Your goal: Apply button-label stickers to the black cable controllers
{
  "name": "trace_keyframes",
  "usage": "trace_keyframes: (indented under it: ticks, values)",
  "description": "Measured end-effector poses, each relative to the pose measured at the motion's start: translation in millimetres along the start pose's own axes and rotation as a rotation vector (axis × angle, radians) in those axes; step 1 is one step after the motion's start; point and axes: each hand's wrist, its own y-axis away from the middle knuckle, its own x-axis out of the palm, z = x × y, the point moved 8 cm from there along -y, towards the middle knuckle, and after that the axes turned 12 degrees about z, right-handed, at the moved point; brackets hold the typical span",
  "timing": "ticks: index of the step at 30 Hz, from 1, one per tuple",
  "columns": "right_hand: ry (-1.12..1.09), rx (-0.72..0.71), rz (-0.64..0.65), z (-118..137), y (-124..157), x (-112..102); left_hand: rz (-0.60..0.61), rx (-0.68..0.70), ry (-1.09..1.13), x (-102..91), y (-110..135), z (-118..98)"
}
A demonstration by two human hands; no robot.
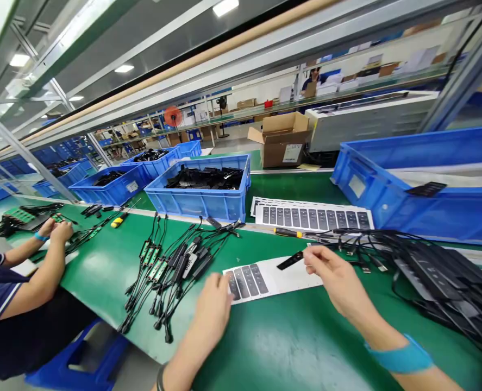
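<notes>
A white backing sheet [279,281] lies on the green bench in front of me, with several dark grey adhesive labels [246,281] on its left part and bare backing further right. My left hand [213,308] is closed at the sheet's left end, fingers bent together over its edge and slightly blurred. Pinched between the thumb and fingers of my right hand [338,274] is a single black label [290,260], held tilted over the bare part of the sheet. Just left of the sheet lie black cabled devices [186,260], some with green circuit boards [151,258] exposed.
Behind the sheet are more label sheets [314,216] and a yellow-black screwdriver [288,233]. Cabled black units [440,271] pile up at right. Blue crates [200,203] line the back, with a cardboard box [283,138] beyond. A co-worker's hands [59,231] handle parts at left.
</notes>
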Motion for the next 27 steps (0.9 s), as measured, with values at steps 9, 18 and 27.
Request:
trace_keyframes:
  ticks: [9,18,27]
  values:
    - [-0.205,0.092,-0.104,0,33,-17,-0.191,-0.188,0.436,-58.5,-27,52]
    - [-0.316,0.073,-0.096,10,37,-11,0.317,0.062,1.380,9.2,-57,-71]
    - [-0.213,0.109,0.066,8,43,13,0.604,0.080,1.629,78.4,-33,-106]
